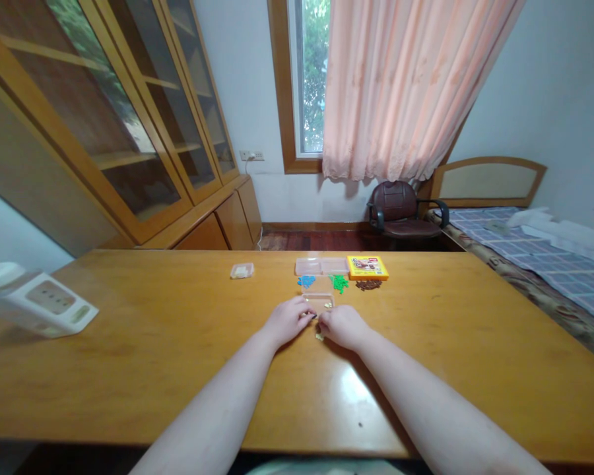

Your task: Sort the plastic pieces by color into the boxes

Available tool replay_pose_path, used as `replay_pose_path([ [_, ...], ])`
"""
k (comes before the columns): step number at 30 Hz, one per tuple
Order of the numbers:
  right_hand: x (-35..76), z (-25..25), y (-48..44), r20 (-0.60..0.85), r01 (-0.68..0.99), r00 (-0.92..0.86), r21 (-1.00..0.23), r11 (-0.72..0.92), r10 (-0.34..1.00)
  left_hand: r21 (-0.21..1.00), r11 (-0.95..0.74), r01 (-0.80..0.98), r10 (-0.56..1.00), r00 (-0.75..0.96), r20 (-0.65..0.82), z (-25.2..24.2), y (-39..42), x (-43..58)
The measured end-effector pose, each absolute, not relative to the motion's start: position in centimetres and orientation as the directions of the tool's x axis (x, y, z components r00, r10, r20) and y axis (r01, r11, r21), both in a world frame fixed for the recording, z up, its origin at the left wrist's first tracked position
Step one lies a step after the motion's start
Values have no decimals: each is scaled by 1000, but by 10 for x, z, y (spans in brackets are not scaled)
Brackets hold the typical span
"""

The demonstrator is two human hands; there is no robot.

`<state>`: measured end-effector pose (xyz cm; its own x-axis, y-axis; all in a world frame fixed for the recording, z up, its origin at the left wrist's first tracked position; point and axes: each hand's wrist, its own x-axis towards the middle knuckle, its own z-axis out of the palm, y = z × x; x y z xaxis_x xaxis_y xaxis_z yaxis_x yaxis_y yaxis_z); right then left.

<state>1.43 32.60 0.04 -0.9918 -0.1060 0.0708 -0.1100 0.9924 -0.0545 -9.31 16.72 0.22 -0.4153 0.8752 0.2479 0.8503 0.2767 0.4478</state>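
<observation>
My left hand (290,321) rests at the near left corner of a small clear plastic box (319,296), its fingers pinched together by a small dark piece. Just across from it, my right hand (345,326) is closed too, fingertips drawn in; whatever they hold is hidden. Beside the right fingertips lie pale yellow pieces (319,337) on the table. More pale yellow bits (328,305) sit inside the clear box. Behind the box are a pile of blue pieces (306,282), a pile of green pieces (340,284) and a pile of brown pieces (369,285).
On the wooden table (178,376), clear trays (321,266) and a yellow box (368,267) stand behind the piles. A small clear case (242,271) lies farther left. A white plastic container (44,303) is at the left edge. A chair (400,208) is beyond the table.
</observation>
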Motion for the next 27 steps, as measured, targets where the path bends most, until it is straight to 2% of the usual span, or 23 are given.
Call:
replay_pose_path([
  [2,13,-2,330,137,-58,-990,-100,993,-44,459,291,840,867,-434,244,0,170,-93],
  [5,8,-2,334,213,101,-967,-198,975,143,461,297,836,860,-445,251,-5,175,-92],
  [7,4,2,336,164,192,-958,-249,949,237,462,294,836,866,-438,241,-8,176,-90],
  [9,2,10,336,124,228,-954,-285,931,272,462,267,846,887,-403,226,-8,175,-88],
  [11,5,20,338,131,218,-953,-329,919,273,460,212,862,921,-334,201,-6,172,-85],
  [14,16,27,342,45,208,-969,-381,901,242,469,162,868,954,-260,152,0,164,-80],
  [16,26,24,345,6,138,-987,-458,878,158,484,182,856,954,-273,125,3,161,-78],
  [18,34,16,348,8,115,-990,-521,846,139,497,219,839,950,-300,88,5,159,-77],
  [22,38,2,348,-47,113,-993,-538,835,104,508,258,822,950,-312,22,5,158,-76],
  [27,36,3,342,-35,69,-998,-509,858,59,501,243,831,952,-302,39,2,159,-75],
])
